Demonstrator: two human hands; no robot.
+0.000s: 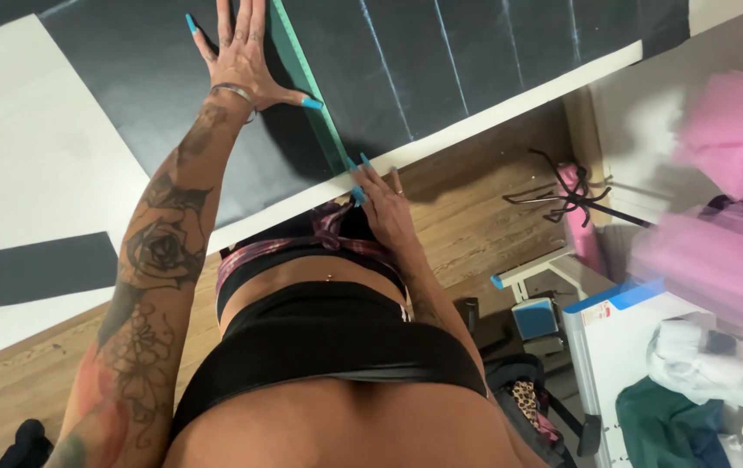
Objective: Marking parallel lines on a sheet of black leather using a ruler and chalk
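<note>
Two hands pin a green ruler (pixel 306 82) running from the counter's (pixel 33 156) near edge: left hand (pixel 241 52) spread flat alongside it, right hand (pixel 384 204) pressing fingertips on its near end.

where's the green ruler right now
In the head view, the green ruler lies on the black sheet near top centre, its lower end at the table edge, between the left hand and the right hand.

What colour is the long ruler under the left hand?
Translucent green, lying on dark fabric: the ruler under the left hand. Head view shows it best.
</note>
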